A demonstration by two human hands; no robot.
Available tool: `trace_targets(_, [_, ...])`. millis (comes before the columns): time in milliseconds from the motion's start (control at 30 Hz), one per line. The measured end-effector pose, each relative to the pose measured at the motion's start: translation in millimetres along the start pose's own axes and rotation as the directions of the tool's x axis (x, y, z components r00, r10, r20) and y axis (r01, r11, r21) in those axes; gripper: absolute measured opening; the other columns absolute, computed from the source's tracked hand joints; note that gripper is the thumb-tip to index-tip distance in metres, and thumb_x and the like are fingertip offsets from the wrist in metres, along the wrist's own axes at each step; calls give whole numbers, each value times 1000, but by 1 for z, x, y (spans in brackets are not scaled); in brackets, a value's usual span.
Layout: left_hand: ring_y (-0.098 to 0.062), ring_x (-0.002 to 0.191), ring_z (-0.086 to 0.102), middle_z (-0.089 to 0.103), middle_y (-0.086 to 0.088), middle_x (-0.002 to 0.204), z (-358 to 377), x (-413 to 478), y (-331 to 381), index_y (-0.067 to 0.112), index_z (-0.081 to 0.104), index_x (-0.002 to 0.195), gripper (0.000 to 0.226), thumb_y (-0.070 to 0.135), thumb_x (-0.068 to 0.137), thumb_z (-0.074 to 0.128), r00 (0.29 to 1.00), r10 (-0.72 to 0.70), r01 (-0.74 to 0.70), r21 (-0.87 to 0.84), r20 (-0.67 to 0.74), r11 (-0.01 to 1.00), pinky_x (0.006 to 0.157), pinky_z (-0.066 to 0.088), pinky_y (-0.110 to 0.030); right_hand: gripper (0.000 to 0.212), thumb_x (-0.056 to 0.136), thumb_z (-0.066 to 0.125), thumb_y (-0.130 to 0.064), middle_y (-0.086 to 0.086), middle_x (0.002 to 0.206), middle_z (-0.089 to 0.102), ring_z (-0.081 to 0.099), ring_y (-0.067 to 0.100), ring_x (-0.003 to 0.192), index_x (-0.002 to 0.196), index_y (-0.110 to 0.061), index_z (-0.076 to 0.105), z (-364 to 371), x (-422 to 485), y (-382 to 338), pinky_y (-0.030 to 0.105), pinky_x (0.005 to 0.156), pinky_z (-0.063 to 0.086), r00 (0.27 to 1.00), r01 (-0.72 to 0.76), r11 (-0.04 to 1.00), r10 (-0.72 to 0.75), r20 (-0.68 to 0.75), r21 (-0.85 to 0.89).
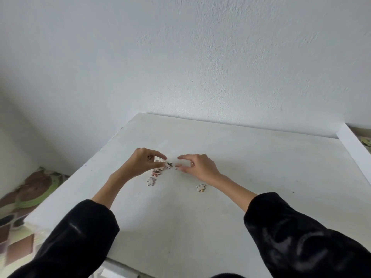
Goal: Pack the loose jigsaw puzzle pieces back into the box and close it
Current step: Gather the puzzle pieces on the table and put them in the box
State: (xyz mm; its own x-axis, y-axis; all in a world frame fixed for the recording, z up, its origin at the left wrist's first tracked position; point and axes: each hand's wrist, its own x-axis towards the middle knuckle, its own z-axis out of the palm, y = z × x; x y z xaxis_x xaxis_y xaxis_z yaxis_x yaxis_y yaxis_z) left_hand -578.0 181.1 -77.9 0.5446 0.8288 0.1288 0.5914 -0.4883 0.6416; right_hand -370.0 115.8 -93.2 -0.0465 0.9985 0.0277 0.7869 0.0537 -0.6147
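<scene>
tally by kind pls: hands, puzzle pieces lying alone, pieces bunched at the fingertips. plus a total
Hands: 2 (left hand, right hand)
Pieces lying alone: 2 (left lone piece, right lone piece)
Pieces in the bunch at the fingertips: at least 3 visible; the left hand hides part of it
Total: at least 7

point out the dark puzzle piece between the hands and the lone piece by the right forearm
dark puzzle piece (pixel 170 164), head view, on its dark middle
lone piece (pixel 201 187), head view, on its pale middle
</scene>
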Motion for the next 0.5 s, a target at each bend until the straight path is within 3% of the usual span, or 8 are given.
trace_targets(67, [-11,42,25,26,8,36,-1,-2,-4,28,69,88,14,21,77,73,1000,-18,18,2,-12,1000,47,23,-15,38,85,61,-40,-14,58,39,57,18,77,120,-27,60,2,-1,-4,24,61,33,999,32,997,-31,17,-74])
trace_targets(133, [-11,42,26,25,8,38,-1,-3,-8,29,69,90,14,22,78,72,999,-37,38,24,-21,999,47,22,-16,29,85,62,-35,-17,55,36,52,16,73,111,-25,66,3,0,-5,24,58,32,998,66,994,-67,-15,-82])
trace_targets(200, [-11,42,31,25,7,44,-2,-3,-11,30,69,95,16,25,81,70,998,-64,66,80,-26,995,47,24,-18,20,84,64,-34,-8,55,42,48,15,64,99,-22,68,3,3,-5,25,54,32,996,73,994,-77,-42,-85])
trace_targets(300, [-11,43,33,24,5,48,-4,-4,-14,30,70,101,20,29,81,69,997,-79,80,133,-13,988,48,23,-20,16,86,60,-34,-3,59,46,44,14,57,93,-20,55,0,8,-4,23,51,30,996,59,993,-53,65,-100])
trace_targets(400, [-10,44,31,22,5,47,-6,-2,-15,32,71,99,20,29,79,70,996,-89,88,148,-4,985,50,19,-23,11,89,50,-24,-5,65,44,42,18,62,90,-20,39,-3,9,-3,29,56,29,980,109,987,-86,179,-121])
trace_targets(500, [-9,44,33,28,5,41,-6,1,-15,29,71,90,13,32,77,72,997,-80,80,154,-9,985,52,20,-26,13,86,46,-13,-5,65,39,33,15,56,88,-17,34,-2,7,0,29,56,27,976,133,991,-136,171,29])
